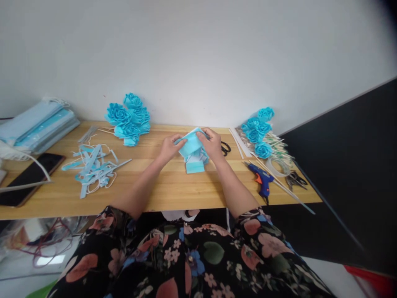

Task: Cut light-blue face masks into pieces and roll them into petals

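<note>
Between my hands is a light-blue piece of mask fabric (192, 142), raised a little over the wooden table. My left hand (171, 147) pinches its left edge between thumb and fingers. At its upper right corner my right hand (212, 143) is closed on it in the same way. Below the held piece lies a small pile of blue and white fabric pieces (195, 166), partly covered by it. Black-handled scissors (226, 148) rest just beyond my right wrist, their blades hidden.
Blue fabric flowers (128, 118) stand back left, more flowers (257, 128) back right. Cut strips and ear loops (94, 167) lie left, beside a phone (29, 178) and stacked masks (37, 126). Rightward are a blue glue gun (263, 180), a tape roll (278, 166), pliers (296, 180) and sticks.
</note>
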`<state>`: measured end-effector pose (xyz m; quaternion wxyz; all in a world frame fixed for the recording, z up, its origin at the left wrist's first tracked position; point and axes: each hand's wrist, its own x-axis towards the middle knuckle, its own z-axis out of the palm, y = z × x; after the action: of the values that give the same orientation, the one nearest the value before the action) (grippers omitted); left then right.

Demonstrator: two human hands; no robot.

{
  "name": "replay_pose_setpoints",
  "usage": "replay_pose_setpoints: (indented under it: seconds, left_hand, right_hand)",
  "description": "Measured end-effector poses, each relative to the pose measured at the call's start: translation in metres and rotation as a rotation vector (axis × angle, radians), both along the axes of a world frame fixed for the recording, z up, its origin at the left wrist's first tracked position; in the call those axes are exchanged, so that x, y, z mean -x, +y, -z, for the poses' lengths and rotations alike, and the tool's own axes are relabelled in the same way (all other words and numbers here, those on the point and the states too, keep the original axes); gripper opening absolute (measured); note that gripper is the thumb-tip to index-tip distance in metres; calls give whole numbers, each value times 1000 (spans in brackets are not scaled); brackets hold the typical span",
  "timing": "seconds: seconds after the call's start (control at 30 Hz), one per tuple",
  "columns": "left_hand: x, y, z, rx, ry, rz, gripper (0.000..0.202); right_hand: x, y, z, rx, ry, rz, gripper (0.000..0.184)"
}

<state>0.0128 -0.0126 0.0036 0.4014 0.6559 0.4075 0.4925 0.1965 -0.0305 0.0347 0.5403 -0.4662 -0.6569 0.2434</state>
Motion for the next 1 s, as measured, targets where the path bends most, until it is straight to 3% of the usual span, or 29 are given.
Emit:
replay_pose_setpoints:
  seconds: [0.27, 0.73, 1.0]
  left_hand:
    - [3, 11, 14, 105, -162, 2, 34]
    - [3, 13, 18, 159, -187, 46, 38]
    - [2, 12, 19, 123, -84, 96, 34]
  right_hand:
    - [-4, 4, 1, -2, 190, 90, 33]
    - [-5, 7, 7, 27, 199, 161, 35]
    - [-6, 12, 12, 24, 258, 169, 32]
